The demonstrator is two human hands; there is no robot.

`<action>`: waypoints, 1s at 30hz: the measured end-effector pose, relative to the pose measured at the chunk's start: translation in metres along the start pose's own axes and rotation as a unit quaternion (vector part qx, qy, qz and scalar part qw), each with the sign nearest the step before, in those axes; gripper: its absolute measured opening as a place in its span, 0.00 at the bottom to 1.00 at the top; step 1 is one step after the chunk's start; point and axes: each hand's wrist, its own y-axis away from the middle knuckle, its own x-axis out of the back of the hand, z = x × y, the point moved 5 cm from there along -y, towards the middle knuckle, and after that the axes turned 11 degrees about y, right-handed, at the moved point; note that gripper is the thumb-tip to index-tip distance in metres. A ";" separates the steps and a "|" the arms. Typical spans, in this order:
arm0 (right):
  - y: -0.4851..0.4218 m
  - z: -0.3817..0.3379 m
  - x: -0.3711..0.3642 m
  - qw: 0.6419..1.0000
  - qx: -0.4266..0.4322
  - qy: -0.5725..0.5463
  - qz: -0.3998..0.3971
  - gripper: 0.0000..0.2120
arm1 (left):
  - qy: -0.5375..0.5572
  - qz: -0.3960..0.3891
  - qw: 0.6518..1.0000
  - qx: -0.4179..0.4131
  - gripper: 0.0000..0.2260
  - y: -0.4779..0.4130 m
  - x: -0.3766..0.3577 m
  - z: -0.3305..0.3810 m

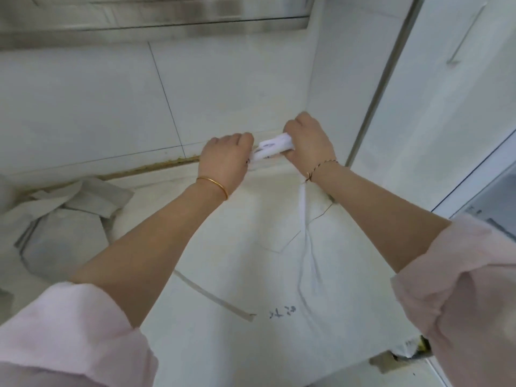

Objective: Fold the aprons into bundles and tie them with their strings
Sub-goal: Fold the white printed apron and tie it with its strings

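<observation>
Both hands are up at the far edge of the counter, close to the tiled wall. Between them runs a bunched white apron strap, lifted off the surface and carrying some dark marks. The left hand is curled tight around the strap's left end, knuckles up and fingers tucked under, with a gold bangle on its wrist. The right hand is fisted around the other end, just beside the left and a touch nearer the wall, with a thin cord bracelet on that wrist.

A long white string drops from under the right hand to the apron, which lies spread flat across the middle of the counter beneath both forearms. It shows an angled pocket seam, and there is dark writing toward the near edge. A flat band of the apron lies slanting under the left forearm.

Over at the left side of the counter sits a loose pile of grey-white aprons, well apart from the hands. Pink rolled sleeves frame the bottom corners.
</observation>
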 end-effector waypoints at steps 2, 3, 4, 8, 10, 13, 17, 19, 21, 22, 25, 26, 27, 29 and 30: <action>0.026 -0.003 -0.009 0.997 0.035 0.021 0.066 0.12 | -0.020 0.033 0.998 -0.047 0.08 0.019 -0.005 0.011; 0.044 -0.004 -0.024 0.997 0.046 0.023 0.054 0.14 | -0.015 0.010 0.998 -0.055 0.08 0.035 -0.018 0.017; 0.062 -0.006 -0.043 0.999 0.047 0.019 0.004 0.14 | -0.011 -0.025 0.998 -0.063 0.09 0.055 -0.037 0.022; 0.159 -0.010 -0.113 0.958 0.077 0.058 -0.270 0.14 | 0.055 -0.267 0.959 -0.073 0.17 0.149 -0.102 0.050; 0.189 -0.008 -0.130 0.938 0.088 0.054 -0.331 0.13 | 0.100 -0.370 0.923 -0.033 0.14 0.174 -0.113 0.060; 0.194 0.000 -0.129 0.919 0.046 -0.008 -0.391 0.12 | 0.170 -0.481 0.858 0.054 0.10 0.181 -0.113 0.063; 0.186 0.011 -0.121 0.880 -0.012 -0.108 -0.462 0.16 | 0.280 -0.518 0.788 0.182 0.09 0.177 -0.109 0.051; 0.185 0.014 -0.116 0.864 -0.020 -0.155 -0.479 0.09 | 0.322 -0.534 0.743 0.243 0.12 0.177 -0.105 0.048; 0.185 0.019 -0.112 0.847 -0.077 -0.258 -0.458 0.11 | 0.362 -0.553 0.692 0.292 0.15 0.180 -0.102 0.044; 0.184 0.021 -0.111 0.836 -0.116 -0.318 -0.431 0.10 | 0.386 -0.557 0.667 0.311 0.17 0.183 -0.101 0.041; 0.186 0.020 -0.111 0.842 -0.151 -0.369 -0.363 0.13 | 0.501 -0.522 0.563 0.399 0.23 0.194 -0.098 0.036; 0.189 0.018 -0.113 0.854 -0.142 -0.354 -0.354 0.15 | 0.525 -0.506 0.532 0.431 0.23 0.197 -0.098 0.037; 0.191 0.016 -0.116 0.863 -0.136 -0.338 -0.350 0.15 | 0.539 -0.491 0.507 0.459 0.24 0.200 -0.097 0.036; 0.193 0.014 -0.123 0.873 -0.135 -0.317 -0.345 0.13 | 0.565 -0.464 0.473 0.492 0.25 0.205 -0.097 0.036; 0.193 0.013 -0.126 0.878 -0.141 -0.306 -0.341 0.10 | 0.589 -0.443 0.447 0.507 0.25 0.207 -0.096 0.036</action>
